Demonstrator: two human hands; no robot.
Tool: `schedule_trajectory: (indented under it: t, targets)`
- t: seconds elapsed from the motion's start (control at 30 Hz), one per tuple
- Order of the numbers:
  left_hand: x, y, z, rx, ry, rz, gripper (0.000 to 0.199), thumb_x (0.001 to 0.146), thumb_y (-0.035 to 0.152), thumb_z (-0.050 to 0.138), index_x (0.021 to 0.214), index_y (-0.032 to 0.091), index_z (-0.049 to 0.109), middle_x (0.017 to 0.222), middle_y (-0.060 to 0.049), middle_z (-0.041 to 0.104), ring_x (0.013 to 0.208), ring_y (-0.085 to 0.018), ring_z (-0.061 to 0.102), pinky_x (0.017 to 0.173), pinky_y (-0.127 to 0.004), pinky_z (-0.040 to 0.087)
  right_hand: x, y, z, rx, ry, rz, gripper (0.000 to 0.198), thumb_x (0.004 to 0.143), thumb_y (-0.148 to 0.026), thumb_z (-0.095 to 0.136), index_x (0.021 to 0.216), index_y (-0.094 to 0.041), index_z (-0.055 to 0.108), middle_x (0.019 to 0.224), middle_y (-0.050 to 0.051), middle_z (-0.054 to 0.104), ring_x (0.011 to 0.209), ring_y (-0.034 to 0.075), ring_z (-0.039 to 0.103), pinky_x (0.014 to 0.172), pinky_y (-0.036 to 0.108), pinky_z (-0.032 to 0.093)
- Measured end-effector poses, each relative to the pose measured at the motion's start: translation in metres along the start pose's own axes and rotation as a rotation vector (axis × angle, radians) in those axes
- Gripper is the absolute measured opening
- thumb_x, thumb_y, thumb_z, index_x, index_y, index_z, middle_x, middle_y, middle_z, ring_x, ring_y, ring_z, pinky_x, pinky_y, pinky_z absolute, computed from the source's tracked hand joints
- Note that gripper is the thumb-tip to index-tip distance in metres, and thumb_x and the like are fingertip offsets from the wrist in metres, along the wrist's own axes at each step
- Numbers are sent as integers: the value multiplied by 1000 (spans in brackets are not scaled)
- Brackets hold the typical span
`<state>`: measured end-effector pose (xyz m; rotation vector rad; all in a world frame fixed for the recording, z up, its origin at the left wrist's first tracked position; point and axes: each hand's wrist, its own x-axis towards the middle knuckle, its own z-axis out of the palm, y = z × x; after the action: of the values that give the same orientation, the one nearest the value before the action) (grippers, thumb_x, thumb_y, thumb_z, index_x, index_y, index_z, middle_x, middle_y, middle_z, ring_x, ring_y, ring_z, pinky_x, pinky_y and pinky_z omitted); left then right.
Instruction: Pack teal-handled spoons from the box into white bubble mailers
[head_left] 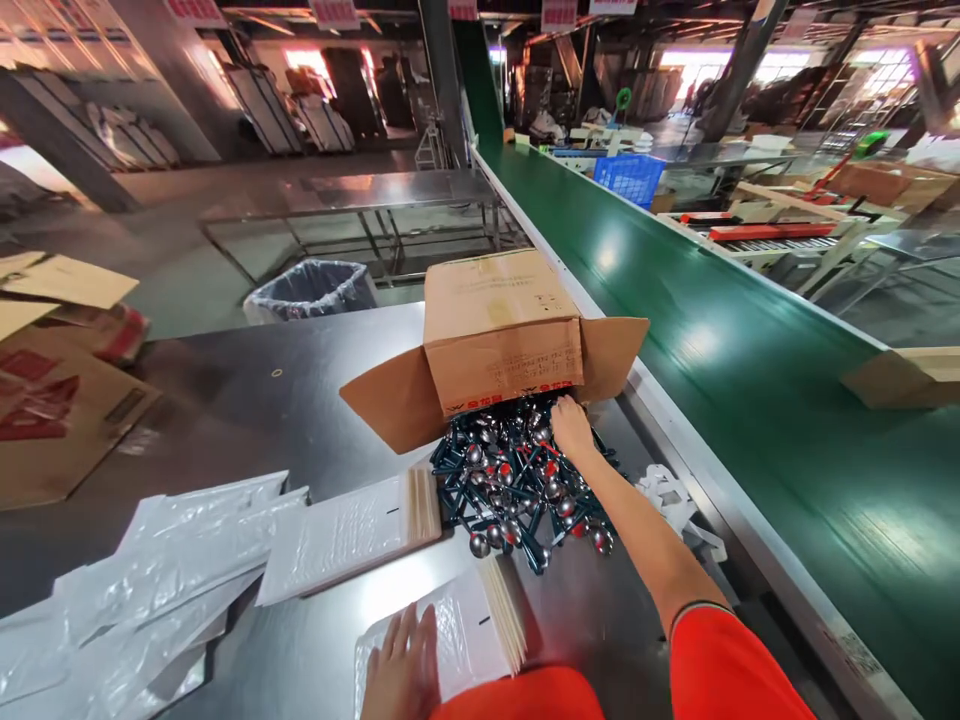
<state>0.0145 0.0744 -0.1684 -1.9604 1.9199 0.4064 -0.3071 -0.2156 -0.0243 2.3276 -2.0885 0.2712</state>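
A cardboard box (501, 330) lies on its side on the steel table (247, 400), flaps open toward me. A heap of dark green tools with shiny metal balls (510, 485) spills from its mouth. My right hand (571, 427) reaches into the top of the heap just at the box's opening; whether its fingers grip one, I cannot tell. My left hand (401, 668) lies flat, fingers apart, on a stack of white bubble mailers (457, 635) near the front edge.
A second mailer stack (349, 535) and loose plastic bags (135, 590) lie left. Flattened cartons (52, 400) rest at the far left. A bin with a liner (311, 290) stands behind the table. A green conveyor belt (720, 340) runs along the right, carrying a cardboard piece (904, 378).
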Motion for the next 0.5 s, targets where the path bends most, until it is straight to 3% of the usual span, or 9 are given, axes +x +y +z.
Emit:
schedule_trajectory:
  t: [0.13,0.23,0.37,0.5]
  targets:
    - [4,2,6,-19,33,-20,64,89,7,34,152,20,36,161,-14,29,148,-36,29,111,-58,38,35,-2,21,-29,-165,49,31,98,-29,57,125,-13,58,116,10,65,105,23,63,93,44,52]
    - [5,3,7,-50,22,-35,63,90,9,36,152,20,35,161,-13,29,148,-36,28,112,-58,36,37,-4,40,-37,-265,103,35,99,-36,55,127,-14,56,104,7,67,89,20,66,83,41,56]
    - [6,4,5,-56,25,-59,59,95,12,30,152,22,35,162,-12,28,149,-33,27,113,-57,35,18,-7,58,-31,-282,159,37,102,-38,48,129,-14,54,108,9,66,92,20,66,84,40,55]
    - [4,5,3,-44,15,-61,59,94,11,30,152,20,34,162,-12,28,149,-33,27,113,-57,34,0,-21,68,-26,-184,253,48,102,-43,45,139,-13,44,128,17,56,114,29,57,88,42,51]
